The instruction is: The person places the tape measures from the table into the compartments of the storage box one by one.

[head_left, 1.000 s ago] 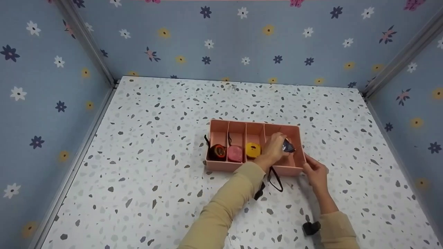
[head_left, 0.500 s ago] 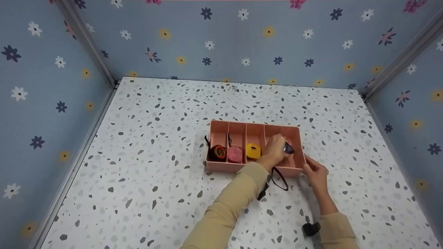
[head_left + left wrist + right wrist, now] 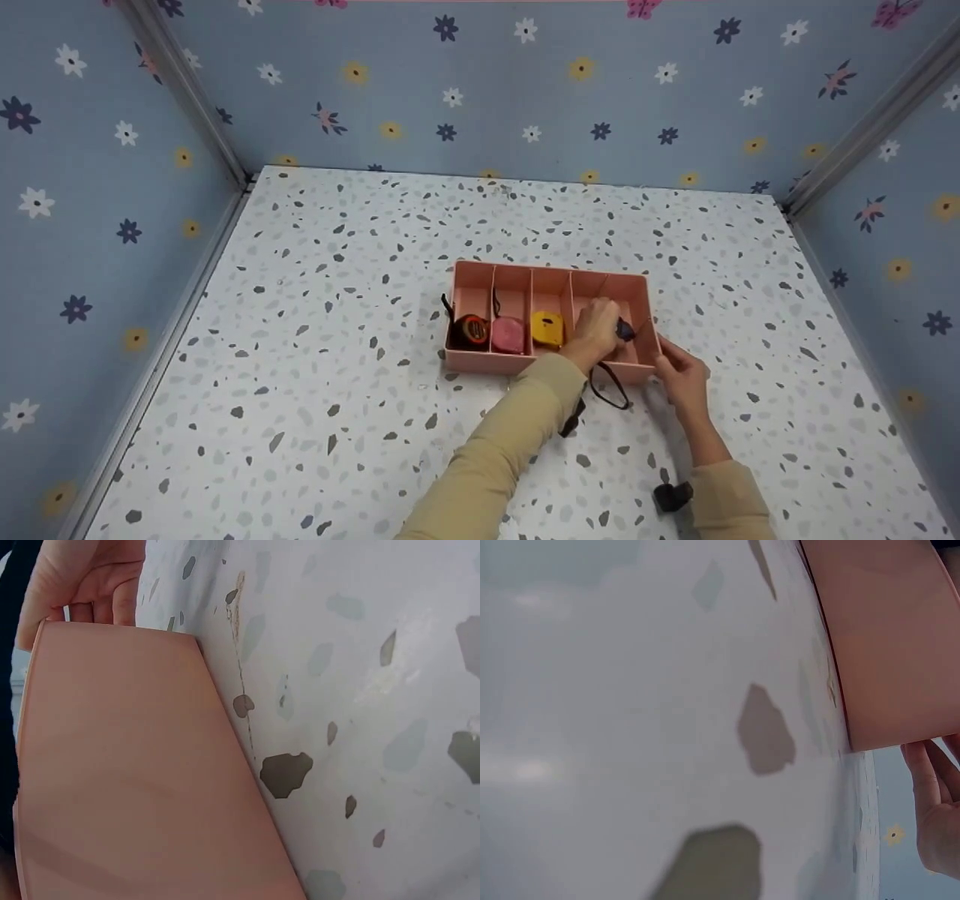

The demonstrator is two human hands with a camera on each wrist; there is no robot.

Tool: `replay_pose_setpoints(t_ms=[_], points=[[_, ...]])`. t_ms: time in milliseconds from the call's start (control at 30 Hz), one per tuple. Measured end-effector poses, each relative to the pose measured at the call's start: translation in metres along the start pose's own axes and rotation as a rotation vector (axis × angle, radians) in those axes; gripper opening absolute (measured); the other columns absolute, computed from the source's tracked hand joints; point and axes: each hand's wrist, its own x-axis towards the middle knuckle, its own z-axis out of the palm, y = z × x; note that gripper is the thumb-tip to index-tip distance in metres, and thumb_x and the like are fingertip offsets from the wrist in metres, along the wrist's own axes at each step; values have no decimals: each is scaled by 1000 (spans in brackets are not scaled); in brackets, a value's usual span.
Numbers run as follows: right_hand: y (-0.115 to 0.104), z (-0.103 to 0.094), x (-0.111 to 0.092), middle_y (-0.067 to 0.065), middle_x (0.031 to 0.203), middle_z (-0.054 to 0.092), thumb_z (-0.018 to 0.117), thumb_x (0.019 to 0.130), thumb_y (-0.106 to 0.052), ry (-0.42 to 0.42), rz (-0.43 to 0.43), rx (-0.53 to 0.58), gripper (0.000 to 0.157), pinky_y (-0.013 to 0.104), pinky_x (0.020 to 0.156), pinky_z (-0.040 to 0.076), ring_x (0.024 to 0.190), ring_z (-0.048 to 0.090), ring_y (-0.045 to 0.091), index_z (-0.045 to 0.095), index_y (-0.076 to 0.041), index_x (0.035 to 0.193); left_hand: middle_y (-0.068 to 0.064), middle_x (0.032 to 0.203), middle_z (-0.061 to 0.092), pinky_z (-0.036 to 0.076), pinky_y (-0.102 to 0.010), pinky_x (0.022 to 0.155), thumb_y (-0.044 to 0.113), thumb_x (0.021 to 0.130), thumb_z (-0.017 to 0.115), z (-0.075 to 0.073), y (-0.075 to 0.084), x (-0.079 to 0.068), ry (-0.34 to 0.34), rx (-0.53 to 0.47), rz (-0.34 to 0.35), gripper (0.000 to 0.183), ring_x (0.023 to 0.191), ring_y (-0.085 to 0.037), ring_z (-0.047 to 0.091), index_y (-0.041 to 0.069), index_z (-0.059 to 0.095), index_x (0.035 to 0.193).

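In the head view, a pink divided box (image 3: 480, 363) stands on the speckled table. My left hand (image 3: 598, 326) reaches into its right part and holds a small dark blue tape measure (image 3: 625, 330), mostly covered by the fingers. At the box's right front corner, my right hand (image 3: 684, 375) grips the end wall, thumb near the rim; its fingers (image 3: 924, 776) show in the right wrist view. To the left, in separate compartments, lie a black and orange tape measure (image 3: 471, 330), a pink tape measure (image 3: 508, 334) and a yellow tape measure (image 3: 547, 330).
A black loop strap (image 3: 611, 386) hangs by the box's front, near the left wrist. Black wrist cameras sit at both arms, one (image 3: 672, 496) beside the right sleeve. Blue flowered walls (image 3: 495, 90) enclose the table at the back and sides.
My left hand has sunk slightly lower in the box with the dark blue tape measure, which now shows less. The loop strap has shifted right. My right hand keeps its grip.
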Motion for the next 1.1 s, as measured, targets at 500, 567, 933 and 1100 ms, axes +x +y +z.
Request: replay_pose_setpoints(t_ms=[500,567,933,1100], points=[[-10,0,-5,17,118,53,50,86,-3,-27,14,-16,38,20,68,50,91,57,15,51,-2,124,-3,86,60,47,-20,58,16,65,79,6,-3,4,-35,-8,-32,35,76,-13,57,7,65,97],[-11,0,-5,18,119,53,50,86,-4,-28,6,-14,38,20,69,50,91,57,15,51,-2,124,-3,86,60,47,-20,59,16,66,78,6,-2,4,-43,-14,-34,35,75,-12,56,7,65,97],[38,-5,12,13,112,58,53,86,-19,7,-141,-39,38,18,64,49,85,57,7,55,-7,122,-2,91,60,47,-23,69,22,68,77,8,-4,5,-47,59,10,32,82,-13,54,10,68,96],[16,-2,3,16,112,58,51,85,-11,1,-107,-59,39,18,64,49,82,56,9,53,-1,122,-2,95,59,46,-26,73,28,70,75,7,-4,5,-66,113,18,35,88,-15,52,10,67,98]])
